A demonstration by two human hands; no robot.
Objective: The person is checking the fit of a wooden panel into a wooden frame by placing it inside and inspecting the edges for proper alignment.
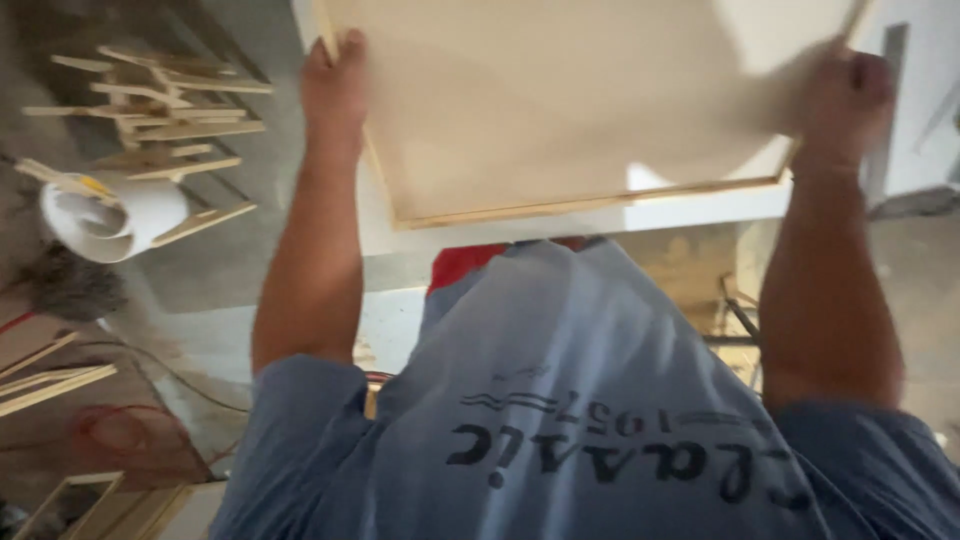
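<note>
I hold a large pale canvas panel on a light wooden frame, raised flat in front of me. My left hand grips its left edge with the fingers curled over the wooden rim. Over on the right edge, near the top corner, my right hand is closed on the frame and blurred by motion. Both forearms reach up from my grey-blue shirt, which fills the lower part of the view. The panel's near wooden edge runs just above my chest.
A white worktable surface lies under the panel. On the concrete floor to the left lie a pile of wooden strips, a white paper roll, more strips and a red cable. Something red shows beneath the table.
</note>
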